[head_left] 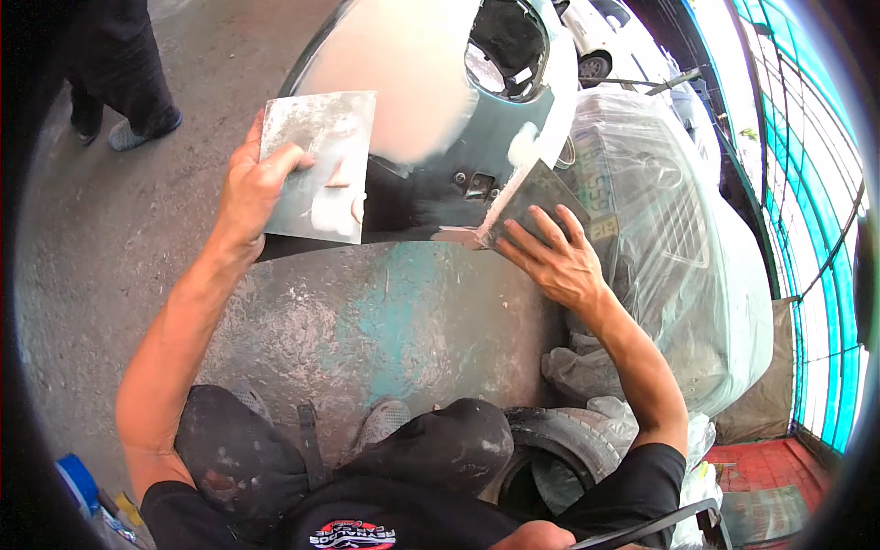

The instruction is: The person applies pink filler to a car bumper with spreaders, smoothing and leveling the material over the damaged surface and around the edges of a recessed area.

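Note:
My left hand grips a flat pale mixing plate, thumb on top and fingers beneath. Smears and a small lump of whitish-pink filler lie on the plate. Closed on a dark, thin, flat spreader, my right hand has its fingers laid over the blade; the thumb is hidden. Pinkish filler coats the spreader's left edge, which is at the lower right of a dark car bumper. Whether that edge touches the bumper I cannot tell. A broad pale pink patch covers the panel above, beside a round opening.
A car wrapped in clear plastic stands close on the right. By my right knee lies a tyre with plastic sheeting. Another person's legs show at the upper left. A blue roll sits at the lower left.

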{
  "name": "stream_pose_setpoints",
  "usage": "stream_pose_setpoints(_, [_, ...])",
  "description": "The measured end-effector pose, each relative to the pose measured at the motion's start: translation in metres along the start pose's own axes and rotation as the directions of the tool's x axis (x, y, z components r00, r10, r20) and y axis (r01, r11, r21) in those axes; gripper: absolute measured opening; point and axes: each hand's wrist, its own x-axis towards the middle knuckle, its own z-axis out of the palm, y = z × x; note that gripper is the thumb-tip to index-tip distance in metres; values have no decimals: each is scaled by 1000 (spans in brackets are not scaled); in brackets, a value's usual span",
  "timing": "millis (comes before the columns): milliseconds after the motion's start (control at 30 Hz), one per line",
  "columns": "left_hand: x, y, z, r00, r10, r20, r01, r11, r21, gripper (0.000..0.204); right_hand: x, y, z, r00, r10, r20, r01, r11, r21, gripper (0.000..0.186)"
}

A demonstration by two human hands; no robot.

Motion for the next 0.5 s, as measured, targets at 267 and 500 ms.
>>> stream_pose_setpoints(267, [2, 7, -12, 995, -96, -22, 97, 994, 46, 38, -26, 3, -35, 999, 17, 47, -16, 1000, -25, 41])
stream_pose_setpoints(500, [-39, 42, 22, 982, -59, 177, 73, 995, -72, 32, -11, -30, -91, 601, 704, -378, -473, 695, 542, 65])
